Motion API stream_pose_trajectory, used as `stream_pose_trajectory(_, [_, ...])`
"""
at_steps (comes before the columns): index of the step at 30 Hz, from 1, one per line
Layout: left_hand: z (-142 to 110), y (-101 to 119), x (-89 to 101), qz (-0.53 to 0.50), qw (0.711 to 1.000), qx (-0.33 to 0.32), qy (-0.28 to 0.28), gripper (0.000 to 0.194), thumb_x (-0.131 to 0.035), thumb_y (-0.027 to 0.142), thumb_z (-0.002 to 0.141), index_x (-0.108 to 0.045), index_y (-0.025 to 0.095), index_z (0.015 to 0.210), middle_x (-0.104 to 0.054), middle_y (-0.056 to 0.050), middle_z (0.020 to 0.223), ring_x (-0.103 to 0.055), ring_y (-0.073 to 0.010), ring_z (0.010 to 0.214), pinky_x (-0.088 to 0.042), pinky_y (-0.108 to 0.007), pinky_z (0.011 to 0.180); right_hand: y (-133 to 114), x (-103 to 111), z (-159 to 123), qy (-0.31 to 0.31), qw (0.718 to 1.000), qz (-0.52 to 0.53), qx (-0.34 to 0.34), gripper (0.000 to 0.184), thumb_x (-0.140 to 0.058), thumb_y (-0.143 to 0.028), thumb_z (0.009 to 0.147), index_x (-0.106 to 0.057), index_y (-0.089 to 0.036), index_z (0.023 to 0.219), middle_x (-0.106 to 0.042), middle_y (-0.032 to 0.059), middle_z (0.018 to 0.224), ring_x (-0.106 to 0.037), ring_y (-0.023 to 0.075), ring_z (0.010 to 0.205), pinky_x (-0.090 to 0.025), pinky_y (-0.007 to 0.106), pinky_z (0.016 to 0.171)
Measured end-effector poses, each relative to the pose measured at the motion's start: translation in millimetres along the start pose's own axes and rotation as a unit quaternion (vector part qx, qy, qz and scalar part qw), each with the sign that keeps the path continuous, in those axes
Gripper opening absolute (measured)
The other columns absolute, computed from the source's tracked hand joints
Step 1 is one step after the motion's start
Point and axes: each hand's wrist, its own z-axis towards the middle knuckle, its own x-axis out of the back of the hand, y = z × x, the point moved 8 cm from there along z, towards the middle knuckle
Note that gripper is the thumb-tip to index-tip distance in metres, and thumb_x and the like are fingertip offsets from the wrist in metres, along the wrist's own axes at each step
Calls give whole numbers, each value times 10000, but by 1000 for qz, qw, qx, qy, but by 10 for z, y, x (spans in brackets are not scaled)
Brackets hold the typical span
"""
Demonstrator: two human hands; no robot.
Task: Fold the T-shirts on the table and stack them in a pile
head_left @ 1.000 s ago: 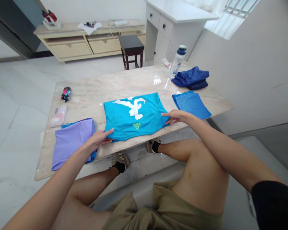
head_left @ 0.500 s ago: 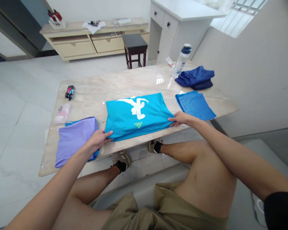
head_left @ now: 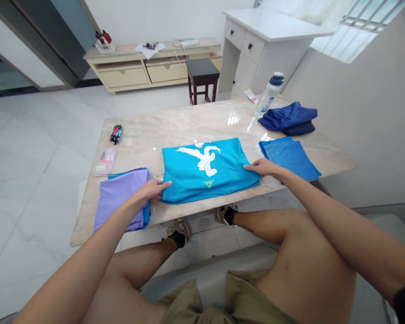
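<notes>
Both hands are on the shirt (head_left: 185, 177). It's bright blue, folded into a rough rectangle, lying mid-surface (head_left: 138, 130) along the near edge btwn my arms. White figure print faces up, w/ a small green logo nearer me; a few layers show along the front edge. My L hand (head_left: 158, 189) grips the near L corner, thumb on top, other fingers partly hidden by the cloth. My R hand (head_left: 263, 167) pinches the R side, thumb on top, fingertips mostly out of sight under the fabric.

Just L of the shirt, partly behind my L forearm, is the purple cloth (head_left: 119, 191), folded, w/ blue layers peeking out below. Beyond it: a pinkish thing (head_left: 105, 164), pixelated so can't tell what, then a small dark toy (head_left: 116, 134) near the far L corner.

R side: folded blue cloth (head_left: 292, 157) just past my R hand, then the crumpled navy cloth (head_left: 290, 118) behind it. Clear bottle (head_left: 267, 98) w/ a blue-and-white cap stands next to that, & a small tag (head_left: 251, 96) lies just L of the bottle. Past the far edge there's a dark stool (head_left: 203, 72) on the floor, btwn a low cabinet (head_left: 123, 77) & a white desk (head_left: 273, 27).
</notes>
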Motion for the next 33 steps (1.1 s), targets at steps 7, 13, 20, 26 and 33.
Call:
stream_pose_trajectory(7, [490,291,-14,-17,999,21,39,482,-957,547,740,-761,152,934,-830,-148,909,-799,-307,841,-644,-365,678,-350,117,542,100,994,-37,-35,523,-722,-678,947,-716,-179,791,-737,126,805,-726,294,806,-548,330,672])
stream_pose_trajectory(13, [865,470,-48,56,992,-40,107,537,-916,521,765,-772,141,1115,-839,-147,1037,-797,-326,984,-620,-362,781,-530,235,768,217,976,30,9,262,-741,-387,962,-820,-152,1046,-831,133,1055,-768,282,1004,-585,334,900])
stream_pose_trajectory(20, [803,694,129,271,944,-119,146,607,-829,465,832,-665,160,1331,-812,-153,1205,-756,-354,1206,-594,-383,948,-381,311,724,246,966,-79,-5,383,-726,-416,989,-763,-103,1207,-782,234,1264,-733,352,1216,-558,362,986])
stream_pose_trajectory(26, [507,357,74,332,938,-79,55,438,-724,592,911,-715,174,1042,-832,-126,993,-808,-301,929,-591,-308,739,-164,155,420,103,984,-147,-10,457,-755,-553,986,-756,-110,1098,-812,217,1058,-802,352,1019,-615,349,825])
stream_pose_trajectory(33, [195,180,-282,319,941,-108,-6,278,-681,374,950,-691,197,735,-785,-53,751,-760,-205,733,-531,-245,649,-44,27,23,-20,998,-58,-27,380,-938,-452,828,-747,-129,889,-783,106,818,-750,212,730,-642,300,637])
